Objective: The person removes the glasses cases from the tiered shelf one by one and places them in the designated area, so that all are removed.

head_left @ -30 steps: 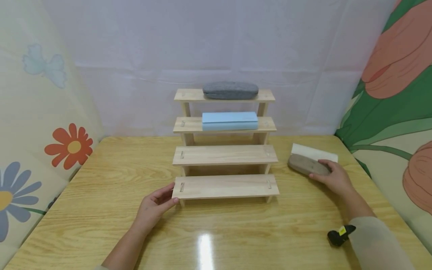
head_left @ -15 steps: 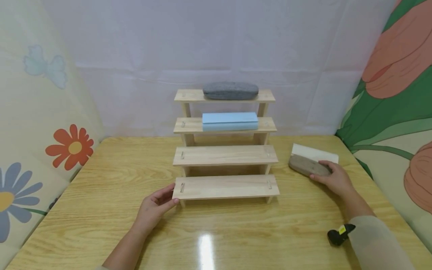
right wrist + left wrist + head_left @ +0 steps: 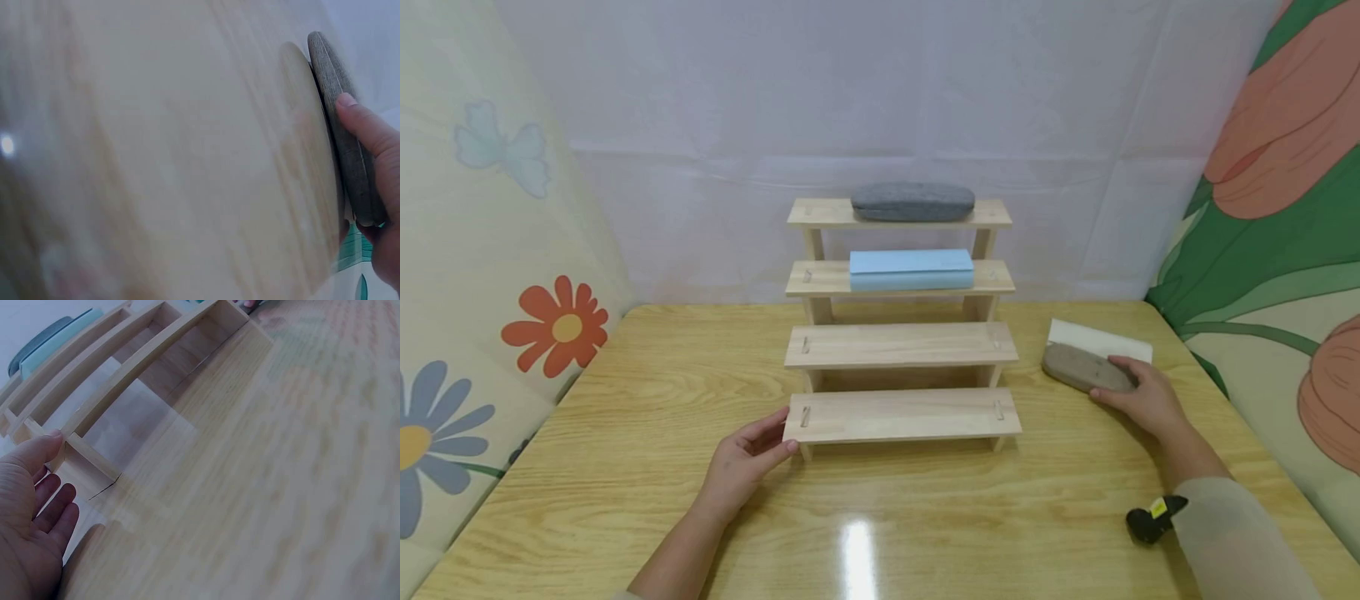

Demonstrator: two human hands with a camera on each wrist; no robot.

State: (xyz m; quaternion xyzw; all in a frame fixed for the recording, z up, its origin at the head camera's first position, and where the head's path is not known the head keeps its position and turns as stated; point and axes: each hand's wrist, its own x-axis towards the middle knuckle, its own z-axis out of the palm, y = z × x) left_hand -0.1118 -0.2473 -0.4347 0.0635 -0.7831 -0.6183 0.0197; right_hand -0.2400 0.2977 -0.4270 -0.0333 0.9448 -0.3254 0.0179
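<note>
A: How is the surface laid out?

B: The middle of the wooden table point(image 3: 640, 408) is taken up by a four-step stand point(image 3: 901, 345), its steps set roughly parallel to the table's far edge. At the stand's top a dark grey case point(image 3: 912, 202) is carried; one step lower, a light blue case point(image 3: 912, 269)

A: And the brownish case point(image 3: 1078, 367)?

B: It is found on the table, apart from the stand's right edge, towards the table's far right corner. Just behind it a white case point(image 3: 1095, 337) is seen; whether the two touch cannot be told

A: How is its long axis turned?

B: Aslant to the steps: its left end is angled towards the table's far edge, its right end towards the near one

A: Which hand is nearer?

B: The right hand point(image 3: 1148, 404), in which that right end is clamped, so most of the length is left lying leftward of the grip, on the stand's side. By the left hand point(image 3: 741, 467), the bottom step's left edge is held
</note>
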